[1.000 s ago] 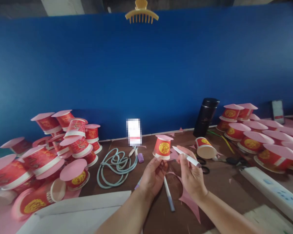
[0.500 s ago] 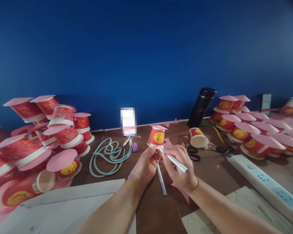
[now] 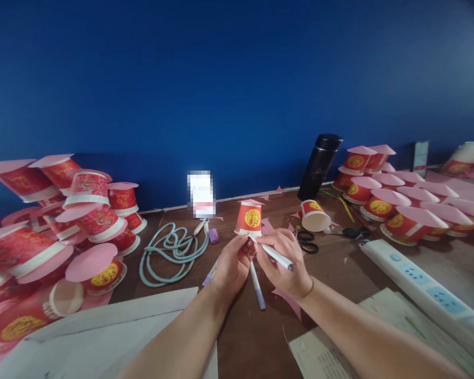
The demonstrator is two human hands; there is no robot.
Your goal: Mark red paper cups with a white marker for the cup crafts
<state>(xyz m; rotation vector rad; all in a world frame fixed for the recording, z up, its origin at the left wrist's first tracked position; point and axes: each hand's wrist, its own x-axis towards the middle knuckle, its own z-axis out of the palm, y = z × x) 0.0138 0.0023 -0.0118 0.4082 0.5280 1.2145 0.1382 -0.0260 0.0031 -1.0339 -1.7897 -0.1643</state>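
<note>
An upside-down red paper cup [image 3: 248, 217] with a yellow emblem and a pink paper piece on top stands just beyond my hands. My right hand [image 3: 286, 263] is closed around a white marker-like pen [image 3: 277, 256], its front end pointing at the cup's lower rim. Close beside it, my left hand [image 3: 233, 263] has its fingers pinched at that rim, near the pen's front end; what they grip is too small to make out. A second white pen [image 3: 257, 287] with a bluish end lies on the table between my wrists.
Capped red cups crowd the left [image 3: 90, 216] and right [image 3: 385, 205]. A lying cup [image 3: 315, 216], black scissors [image 3: 308, 243], a black flask [image 3: 319, 167] and a power strip [image 3: 422, 281] are rightward. A coiled pale cable [image 3: 174, 255] and a blurred phone-like screen [image 3: 201, 195] are leftward.
The view has turned slightly, so everything sits a little further left and mostly higher in the picture. Both hands stay together at the cup's rim, with the pen still in the right one.
</note>
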